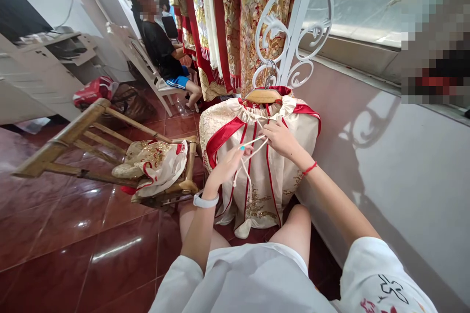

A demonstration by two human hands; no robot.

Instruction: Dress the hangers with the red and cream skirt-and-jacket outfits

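A cream garment (266, 171) with red trim and gold embroidery hangs in front of me from a wooden hanger (263, 96). Its gathered top has a cream drawstring (252, 144), pulled out toward me with its ends dangling. My left hand (232, 162), with a white band at the wrist, is closed on the drawstring left of the garment's middle. Higher and to the right, my right hand (278, 136) pinches the same cord close against the gathered cloth. Its fingertips are partly hidden.
A bamboo chair (73, 149) at the left bears a folded cream embroidered cloth (156, 164). White scrolled ironwork (290, 34) rises behind the hanger, beside richly embroidered hangings (231, 24). A person (157, 44) sits farther back. The wall (396, 156) stands close on my right.
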